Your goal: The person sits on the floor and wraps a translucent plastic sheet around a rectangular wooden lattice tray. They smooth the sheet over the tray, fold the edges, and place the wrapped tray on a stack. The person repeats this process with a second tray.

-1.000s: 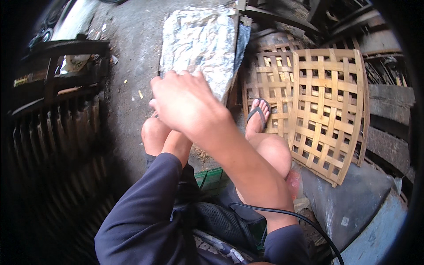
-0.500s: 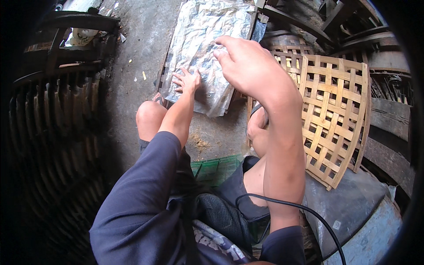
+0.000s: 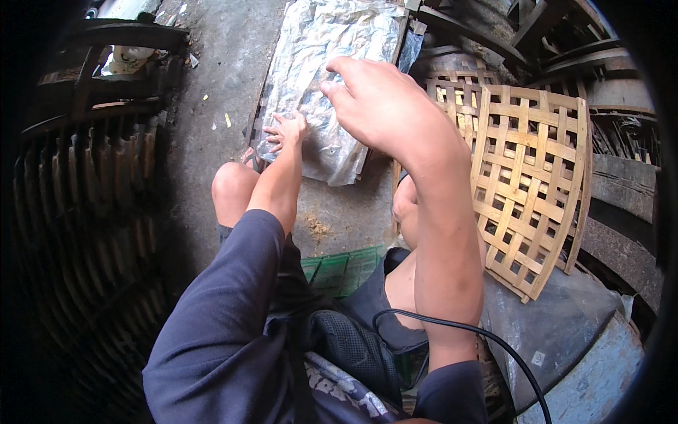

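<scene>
A crinkled, silvery-white sheet [image 3: 332,32] lies over a flat board at the top centre, its surface greyer and wrinkled toward the near end. My left hand [image 3: 286,131] rests on its near left part with fingers spread. Above the middle-right of the sheet hangs my right hand [image 3: 371,106], palm down, with thumb and forefinger bent and apart and nothing seen between them; its other fingers are mostly hidden.
Two woven bamboo trays [image 3: 530,191] lean at the right beside dark timber [image 3: 474,32]. Dark slatted racks [image 3: 88,177] stand at the left. A green plastic crate [image 3: 332,268] lies between my legs. A grey plastic-covered surface [image 3: 544,332] is at lower right, near a black cable [image 3: 508,350].
Over the second my right hand has risen to the right and my left hand has come into sight on the sheet. In the last half second both shifted slightly left.
</scene>
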`<state>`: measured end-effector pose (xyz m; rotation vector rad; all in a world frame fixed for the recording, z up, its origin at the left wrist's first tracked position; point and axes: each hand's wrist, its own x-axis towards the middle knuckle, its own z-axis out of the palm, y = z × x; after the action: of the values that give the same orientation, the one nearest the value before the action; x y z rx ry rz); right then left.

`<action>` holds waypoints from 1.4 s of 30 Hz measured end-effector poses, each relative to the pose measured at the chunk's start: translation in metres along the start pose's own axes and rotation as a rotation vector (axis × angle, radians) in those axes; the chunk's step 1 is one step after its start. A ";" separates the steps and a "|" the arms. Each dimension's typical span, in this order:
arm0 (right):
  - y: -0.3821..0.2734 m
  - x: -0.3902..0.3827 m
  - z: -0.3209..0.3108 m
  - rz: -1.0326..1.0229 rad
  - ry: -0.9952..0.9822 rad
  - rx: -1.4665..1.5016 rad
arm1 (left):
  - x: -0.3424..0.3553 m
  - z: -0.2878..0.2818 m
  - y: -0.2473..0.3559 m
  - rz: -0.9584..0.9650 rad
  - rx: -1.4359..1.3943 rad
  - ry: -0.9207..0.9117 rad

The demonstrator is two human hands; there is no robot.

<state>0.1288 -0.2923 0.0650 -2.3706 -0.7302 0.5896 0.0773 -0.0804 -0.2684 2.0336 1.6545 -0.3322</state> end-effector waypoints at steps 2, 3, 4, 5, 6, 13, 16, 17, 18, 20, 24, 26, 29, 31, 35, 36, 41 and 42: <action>-0.002 -0.001 -0.002 0.013 -0.021 -0.002 | 0.003 -0.004 0.008 -0.013 0.011 0.006; -0.003 -0.001 -0.002 0.019 -0.032 -0.003 | 0.009 -0.003 0.007 -0.002 0.021 0.011; -0.002 0.000 -0.001 0.022 -0.031 -0.008 | 0.013 -0.004 0.007 -0.007 0.008 -0.002; -0.001 0.000 -0.001 0.027 -0.027 -0.010 | 0.016 -0.007 0.010 -0.007 -0.002 -0.015; 0.001 0.000 -0.001 0.033 -0.022 -0.012 | 0.018 -0.008 0.012 -0.007 -0.012 -0.028; 0.000 -0.001 -0.001 0.005 -0.001 -0.010 | 0.062 -0.015 -0.004 -0.007 0.041 -0.008; -0.002 0.003 0.003 0.002 -0.014 -0.030 | 0.064 -0.016 -0.008 0.006 0.056 -0.029; 0.006 0.006 0.006 0.039 0.004 -0.047 | 0.048 -0.008 0.011 0.039 0.055 -0.069; 0.004 0.006 0.005 0.025 0.003 -0.039 | 0.045 -0.016 0.006 0.032 0.049 -0.064; 0.003 0.006 0.002 0.000 -0.011 -0.019 | 0.035 -0.024 0.002 0.065 0.057 0.011; 0.007 0.007 0.001 -0.023 0.010 -0.031 | -0.005 -0.014 -0.004 0.509 0.232 0.143; 0.007 0.006 0.000 -0.016 0.032 -0.046 | -0.027 0.004 -0.007 0.831 0.255 0.092; 0.006 0.006 0.003 -0.010 0.040 -0.037 | -0.062 0.023 -0.019 1.046 0.389 -0.141; 0.005 0.005 0.007 -0.007 0.034 -0.016 | -0.066 0.030 -0.031 1.030 0.486 -0.172; 0.009 0.006 0.010 -0.019 0.052 -0.057 | -0.066 0.024 -0.042 1.023 0.541 -0.167; 0.008 0.005 0.008 -0.011 0.049 -0.056 | -0.065 0.022 -0.043 1.010 0.533 -0.161; 0.009 0.002 0.007 -0.014 0.067 -0.044 | -0.072 0.023 -0.041 0.950 0.580 -0.182; 0.009 0.003 0.008 -0.030 0.085 -0.035 | -0.072 0.021 -0.041 0.946 0.581 -0.190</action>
<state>0.1294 -0.2936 0.0525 -2.3973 -0.7423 0.4644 0.0233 -0.1466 -0.2609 2.8163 0.3600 -0.6648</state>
